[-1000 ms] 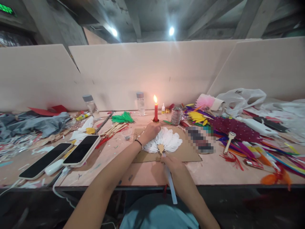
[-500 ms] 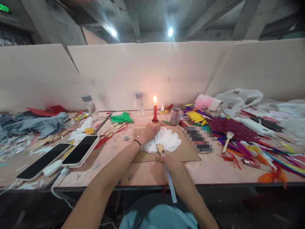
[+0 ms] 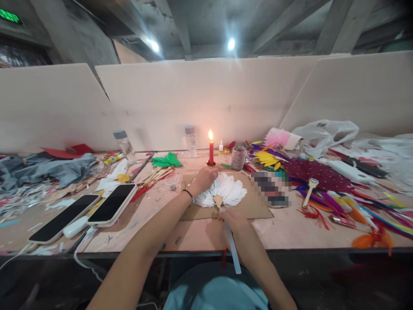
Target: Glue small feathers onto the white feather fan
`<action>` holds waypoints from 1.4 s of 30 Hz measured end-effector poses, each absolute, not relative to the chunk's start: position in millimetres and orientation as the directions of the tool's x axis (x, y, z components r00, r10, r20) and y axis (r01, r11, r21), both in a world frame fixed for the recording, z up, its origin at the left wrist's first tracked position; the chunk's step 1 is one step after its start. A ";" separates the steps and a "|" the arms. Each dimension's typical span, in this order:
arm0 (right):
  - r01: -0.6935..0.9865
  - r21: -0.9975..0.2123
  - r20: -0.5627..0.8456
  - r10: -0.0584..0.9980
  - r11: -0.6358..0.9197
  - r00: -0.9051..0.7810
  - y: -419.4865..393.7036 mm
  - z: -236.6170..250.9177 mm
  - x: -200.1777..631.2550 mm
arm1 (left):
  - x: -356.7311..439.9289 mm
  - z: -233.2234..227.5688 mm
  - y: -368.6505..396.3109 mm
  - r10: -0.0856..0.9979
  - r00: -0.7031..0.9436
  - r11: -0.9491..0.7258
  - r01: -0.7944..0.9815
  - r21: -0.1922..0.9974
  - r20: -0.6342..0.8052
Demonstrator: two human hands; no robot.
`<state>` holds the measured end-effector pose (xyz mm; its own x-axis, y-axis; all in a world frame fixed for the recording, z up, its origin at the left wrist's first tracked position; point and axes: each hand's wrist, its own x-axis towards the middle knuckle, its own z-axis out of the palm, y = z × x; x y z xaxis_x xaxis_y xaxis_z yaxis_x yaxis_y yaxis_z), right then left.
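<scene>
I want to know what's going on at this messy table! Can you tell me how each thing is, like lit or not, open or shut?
Candle: lit, upright.
Two phones: screens dark, lying flat.
Two clear bottles: capped, upright.
White feather fan: spread open on cardboard.
Left hand: pressing the fan's top edge.
Right hand: gripping a white stick.
Maroon fan: spread open, lying flat.

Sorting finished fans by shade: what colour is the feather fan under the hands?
White feather fan, seen in the head view.
</scene>
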<state>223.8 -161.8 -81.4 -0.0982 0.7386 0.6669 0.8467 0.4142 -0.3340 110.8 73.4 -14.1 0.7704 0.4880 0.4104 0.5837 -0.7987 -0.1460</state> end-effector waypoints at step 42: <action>0.751 -0.466 0.557 0.814 0.468 -0.162 -181.8 -46.2 230.3 | 112.7 -21.5 69.5 0.548 0.766 -0.753 0.627 -0.203 0.336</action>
<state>230.3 -181.8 -46.2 -0.1620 0.8144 0.5572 0.7508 0.4681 -0.4661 112.7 69.5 -21.5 0.7663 0.5478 0.3357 0.6266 -0.7525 -0.2026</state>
